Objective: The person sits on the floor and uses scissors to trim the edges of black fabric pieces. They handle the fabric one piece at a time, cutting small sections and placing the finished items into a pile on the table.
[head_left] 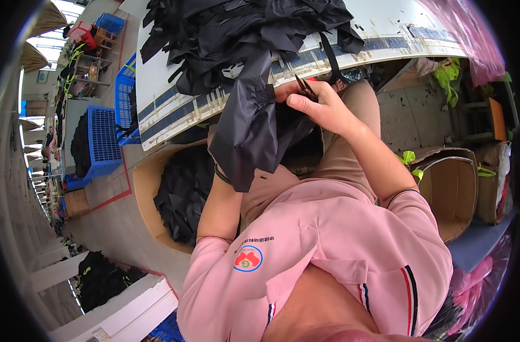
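Observation:
A piece of thin black fabric [246, 134] with a short gathered band hangs over my left wrist and hides most of my left hand [282, 91]. Only some fingers show, closed at the edge of the gathered band. My right hand [324, 107] is closed round small dark thread snips [305, 88], their pointed blades sticking up past the thumb. Both hands are close together in front of the table edge, above my lap. Beyond them, a big heap of black fabric pieces [231, 34] lies on the white table [385, 25], with some strips hanging over its edge.
Left of my legs, a cardboard box [146, 188] holds more black fabric. Another cardboard box [451, 191] stands open on the right. Blue plastic crates [103, 139] are on the far left floor. Pink plastic sheeting [471, 28] covers the table's right end.

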Demonstrator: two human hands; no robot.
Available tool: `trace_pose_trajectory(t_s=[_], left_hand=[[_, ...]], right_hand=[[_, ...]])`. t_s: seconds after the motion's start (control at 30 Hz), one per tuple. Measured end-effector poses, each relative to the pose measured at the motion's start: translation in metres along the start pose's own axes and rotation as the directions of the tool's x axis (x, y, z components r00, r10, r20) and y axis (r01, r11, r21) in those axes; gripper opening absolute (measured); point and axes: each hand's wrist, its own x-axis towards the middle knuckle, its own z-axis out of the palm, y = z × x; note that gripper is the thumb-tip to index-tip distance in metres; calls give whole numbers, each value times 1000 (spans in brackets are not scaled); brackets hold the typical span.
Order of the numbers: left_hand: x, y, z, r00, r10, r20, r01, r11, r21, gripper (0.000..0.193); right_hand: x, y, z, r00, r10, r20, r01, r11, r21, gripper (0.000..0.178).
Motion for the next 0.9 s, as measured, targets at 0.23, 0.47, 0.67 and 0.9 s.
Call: trace_pose_trajectory(t_s=[0.23,0.47,0.67,0.9], left_hand=[[-11,-32,-5,985,-97,140,139,933,-331,42],[-43,-82,-54,942,-238,236,269,117,-956,82],[-43,-93,-68,938,-347,-28,187,568,-801,32],[-13,-51,-58,843,-32,-538,-65,985,-160,24]], right_hand=[[1,-26,7,973,218,-71,-191,942,275,15],[-2,-39,-10,985,143,-93,-98,921,376,18],[-1,-39,-7,976,42,-215,26,952,304,27],[-11,-40,0,949,-142,-280,177,978,106,31]])
